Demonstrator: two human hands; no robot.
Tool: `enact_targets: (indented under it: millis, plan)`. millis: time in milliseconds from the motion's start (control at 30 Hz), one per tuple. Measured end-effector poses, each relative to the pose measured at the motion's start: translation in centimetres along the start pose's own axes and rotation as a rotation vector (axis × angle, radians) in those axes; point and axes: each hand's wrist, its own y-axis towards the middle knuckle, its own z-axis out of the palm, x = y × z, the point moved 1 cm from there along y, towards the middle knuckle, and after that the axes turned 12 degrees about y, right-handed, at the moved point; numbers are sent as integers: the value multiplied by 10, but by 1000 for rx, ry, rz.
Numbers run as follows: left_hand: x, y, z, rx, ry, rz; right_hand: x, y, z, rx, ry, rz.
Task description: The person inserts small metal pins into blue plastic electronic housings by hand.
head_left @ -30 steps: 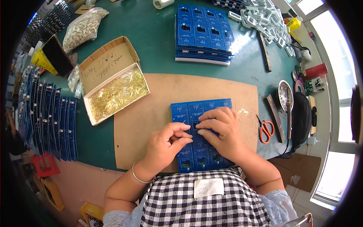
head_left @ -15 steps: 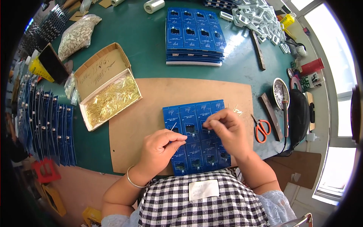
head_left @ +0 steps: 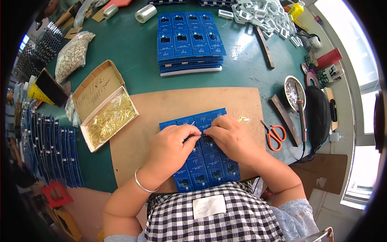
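Note:
A blue circuit board panel (head_left: 209, 179), marked off into several repeated sections with dark square cut-outs, lies in front of me. Over its upper half both hands meet, fingertips almost touching. My left hand (head_left: 171, 143) is closed in a pinch on a thin pale pin (head_left: 192, 123), whose end shows above the fingers. Thumb and forefinger of my right hand (head_left: 231, 137) are pinched together close to the board; whatever is between them is hidden. A few loose gold pins (head_left: 242, 117) lie beyond the right hand.
A brown board (head_left: 141, 161) lies under the panel. Left stands an open box of gold pins (head_left: 111, 119); stacked blue panels (head_left: 189, 44) are beyond. Scissors (head_left: 275, 137), a metal bar (head_left: 285, 120) and a soldering iron (head_left: 302, 121) on a bowl (head_left: 289, 84) are right.
My right hand has moved left and my left hand right and slightly up, so their fingertips now come together over the panel. The view has shifted a little.

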Motion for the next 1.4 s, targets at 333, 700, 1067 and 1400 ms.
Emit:
enact_targets:
  millis: [333,700,1067,1400]
  plan:
    - [-4,8,13,-48,262,176,-4,-4,1,-110,47,68]
    - [-6,10,16,-83,318,165,-8,-7,-1,-78,10,15]
    - [-4,12,17,-98,347,197,-6,-6,-2,-45,-16,8]
    - [-4,11,16,-86,401,230,-6,-5,-1,-28,-24,8]
